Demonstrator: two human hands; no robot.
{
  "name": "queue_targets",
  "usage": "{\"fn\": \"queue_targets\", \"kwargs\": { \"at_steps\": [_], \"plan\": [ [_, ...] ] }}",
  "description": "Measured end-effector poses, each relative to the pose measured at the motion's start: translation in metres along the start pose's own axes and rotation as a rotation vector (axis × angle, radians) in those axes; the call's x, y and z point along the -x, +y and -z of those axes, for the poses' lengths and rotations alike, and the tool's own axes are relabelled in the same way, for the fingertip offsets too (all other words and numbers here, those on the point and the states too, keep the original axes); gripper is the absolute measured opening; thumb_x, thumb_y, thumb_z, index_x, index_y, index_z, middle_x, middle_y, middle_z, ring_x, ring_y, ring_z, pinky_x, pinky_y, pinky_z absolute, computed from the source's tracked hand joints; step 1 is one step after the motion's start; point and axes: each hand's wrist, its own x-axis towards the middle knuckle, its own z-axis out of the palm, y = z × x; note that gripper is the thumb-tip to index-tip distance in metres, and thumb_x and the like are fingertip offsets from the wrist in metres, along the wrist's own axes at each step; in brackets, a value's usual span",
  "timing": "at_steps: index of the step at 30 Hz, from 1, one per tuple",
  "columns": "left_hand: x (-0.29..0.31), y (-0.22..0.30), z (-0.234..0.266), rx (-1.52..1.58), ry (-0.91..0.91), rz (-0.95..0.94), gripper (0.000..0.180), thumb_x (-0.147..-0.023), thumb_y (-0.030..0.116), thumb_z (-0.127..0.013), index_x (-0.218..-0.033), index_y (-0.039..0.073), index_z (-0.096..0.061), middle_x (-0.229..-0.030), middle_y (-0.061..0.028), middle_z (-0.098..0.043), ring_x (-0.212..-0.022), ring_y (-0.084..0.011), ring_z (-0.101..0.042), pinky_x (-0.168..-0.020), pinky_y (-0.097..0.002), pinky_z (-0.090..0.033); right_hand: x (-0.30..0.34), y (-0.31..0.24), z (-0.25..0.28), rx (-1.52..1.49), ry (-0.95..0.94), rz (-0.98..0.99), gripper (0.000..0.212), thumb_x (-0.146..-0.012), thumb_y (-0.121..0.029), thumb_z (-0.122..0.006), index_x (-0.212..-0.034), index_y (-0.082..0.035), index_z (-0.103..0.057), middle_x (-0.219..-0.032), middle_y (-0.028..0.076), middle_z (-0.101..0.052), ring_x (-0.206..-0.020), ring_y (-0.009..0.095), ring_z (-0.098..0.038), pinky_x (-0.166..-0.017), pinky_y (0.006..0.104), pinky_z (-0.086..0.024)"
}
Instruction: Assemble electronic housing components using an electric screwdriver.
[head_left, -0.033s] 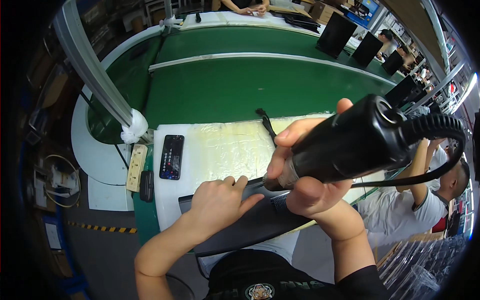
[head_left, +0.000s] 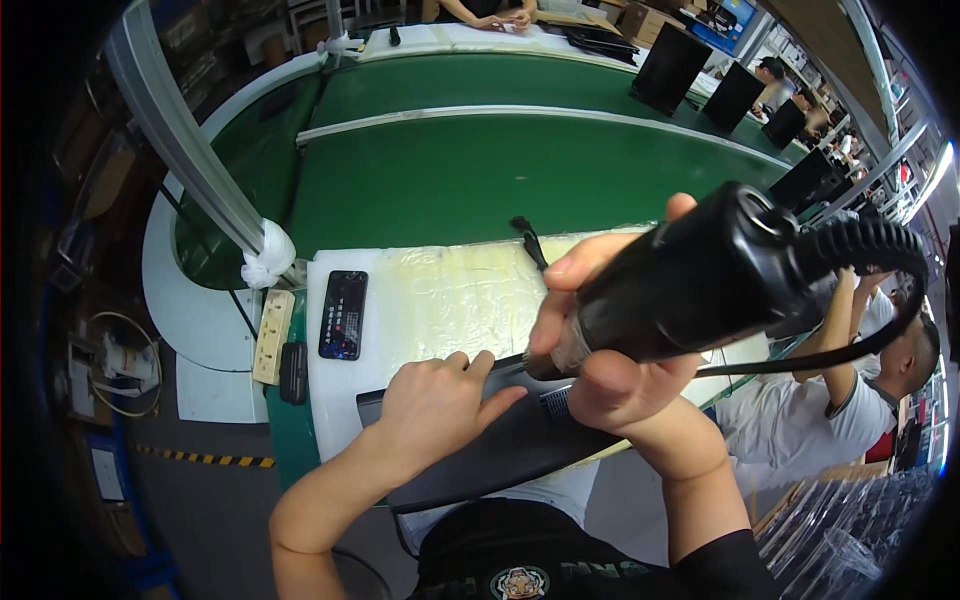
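Note:
My right hand [head_left: 610, 340] is wrapped round the body of a black electric screwdriver [head_left: 690, 280], its thick ribbed cable [head_left: 880, 245] looping away to the right. Clear tape covers its lower end, which is tilted down toward a long black panel [head_left: 480, 450]; my fingers hide the tip, so contact cannot be told. The panel lies across the near side of the padded worktop [head_left: 440, 300] and has a vented patch. At its far edge, my left hand [head_left: 430, 405] is closed over the panel, fingers bent and thumb along its face.
A phone [head_left: 343, 315] lies left of the panel, beside a power strip [head_left: 270, 335]. A short black cable [head_left: 530, 240] is at the worktop's far edge. Beyond runs a green conveyor [head_left: 460, 180] with upright black panels [head_left: 670, 68]. A co-worker [head_left: 830, 410] is close on the right.
My right hand and the electric screwdriver have shifted slightly left. My left hand and the panel stay in place.

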Motion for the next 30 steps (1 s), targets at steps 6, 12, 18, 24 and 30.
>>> {"fn": "queue_targets", "kwargs": {
  "at_steps": [6,12,18,24,30],
  "plan": [
    [0.0,-0.004,0.01,0.02,-0.032,0.018,0.044,-0.09,0.046,-0.057,-0.086,0.004,-0.065,-0.073,-0.0148,-0.067,-0.063,-0.0303,-0.067,-0.058,-0.0402,-0.054,-0.022,-0.011,0.015,0.051,0.056,0.06,0.078,-0.095,-0.046,-0.054,-0.144,0.0,-0.015,-0.108,0.021,-0.059,-0.057,0.014,-0.059,-0.048,0.024,-0.049],
    [0.026,-0.048,0.025,0.46,0.071,0.375,0.026,-0.092,0.02,-0.053,-0.083,0.001,-0.069,-0.077,-0.015,-0.068,-0.069,-0.0263,-0.066,-0.064,-0.0356,-0.05,-0.016,-0.051,0.117,0.36,0.499,0.271,0.059,-0.096,-0.04,-0.05,-0.132,0.003,-0.034,-0.102,0.019,-0.061,-0.057,0.015,-0.058,-0.049,0.0237,-0.048],
    [0.096,-0.095,-0.063,1.447,0.422,0.603,0.069,-0.102,0.048,-0.021,-0.066,0.002,-0.057,-0.063,-0.008,-0.06,-0.055,-0.0143,-0.051,-0.056,-0.0259,-0.041,0.063,-0.017,0.253,0.756,0.686,0.098,0.039,-0.093,-0.011,-0.056,-0.125,0.0,-0.035,-0.097,0.011,-0.059,-0.061,0.011,-0.058,-0.054,0.0226,-0.047],
    [0.023,-0.061,0.042,1.114,0.512,0.57,0.065,-0.102,0.052,-0.025,-0.065,0.007,-0.053,-0.055,-0.0009,-0.051,-0.049,-0.0089,-0.044,-0.051,-0.0208,-0.035,0.087,0.031,0.278,0.684,0.764,0.148,0.049,-0.092,-0.005,-0.059,-0.13,-0.001,-0.028,-0.104,0.011,-0.058,-0.066,0.01,-0.057,-0.061,0.0218,-0.049],
    [-0.081,0.036,0.122,0.595,0.14,0.303,0.056,-0.102,0.046,-0.03,-0.08,0.002,-0.057,-0.067,-0.0026,-0.054,-0.058,-0.009,-0.05,-0.054,-0.0226,-0.037,0.108,0.057,0.285,0.713,0.797,0.004,0.043,-0.095,-0.008,-0.054,-0.13,0.0,-0.031,-0.103,0.012,-0.059,-0.063,0.009,-0.056,-0.059,0.0226,-0.048]
  ]
}}
